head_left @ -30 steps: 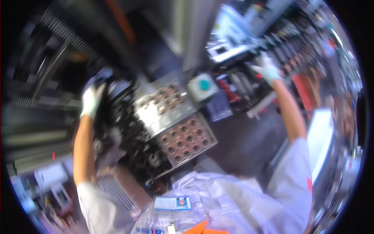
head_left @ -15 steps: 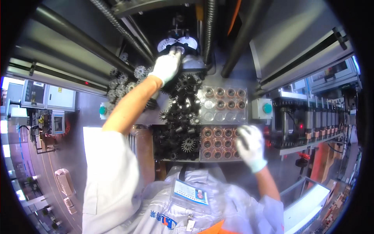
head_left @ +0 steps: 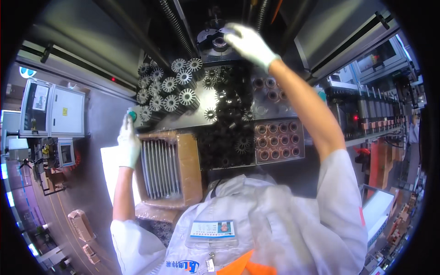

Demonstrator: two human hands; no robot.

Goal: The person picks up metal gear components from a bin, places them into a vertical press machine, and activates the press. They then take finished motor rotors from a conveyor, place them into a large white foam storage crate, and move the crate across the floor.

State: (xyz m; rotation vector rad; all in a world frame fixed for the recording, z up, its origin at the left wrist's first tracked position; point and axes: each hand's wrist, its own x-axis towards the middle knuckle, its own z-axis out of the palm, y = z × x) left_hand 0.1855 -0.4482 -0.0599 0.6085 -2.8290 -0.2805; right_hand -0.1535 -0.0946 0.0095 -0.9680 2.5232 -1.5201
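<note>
My white-gloved left hand [head_left: 128,143] is at the left, its fingertips at a green push button [head_left: 132,115]. Whether they press it is hard to see. My right hand [head_left: 250,45], also gloved, reaches over the machine fixture at the far middle, fingers stretched out beside a pale curved plate [head_left: 208,35]. A round part with a ring-shaped top [head_left: 219,42] sits in the fixture, just left of and below those fingers. No part is visible in either hand.
Slotted metal cores [head_left: 169,85] stand in stacks at the left. Black toothed pieces [head_left: 231,103] pile up in the middle. Copper-coloured ring parts fill a clear tray [head_left: 303,156] at the right; another lies behind it. A cardboard box [head_left: 191,169] holds metal rods. Dark machine columns flank the fixture.
My left hand has left the fixture and come down to the button at the left. My right hand has gone from the near tray up to the fixture.
</note>
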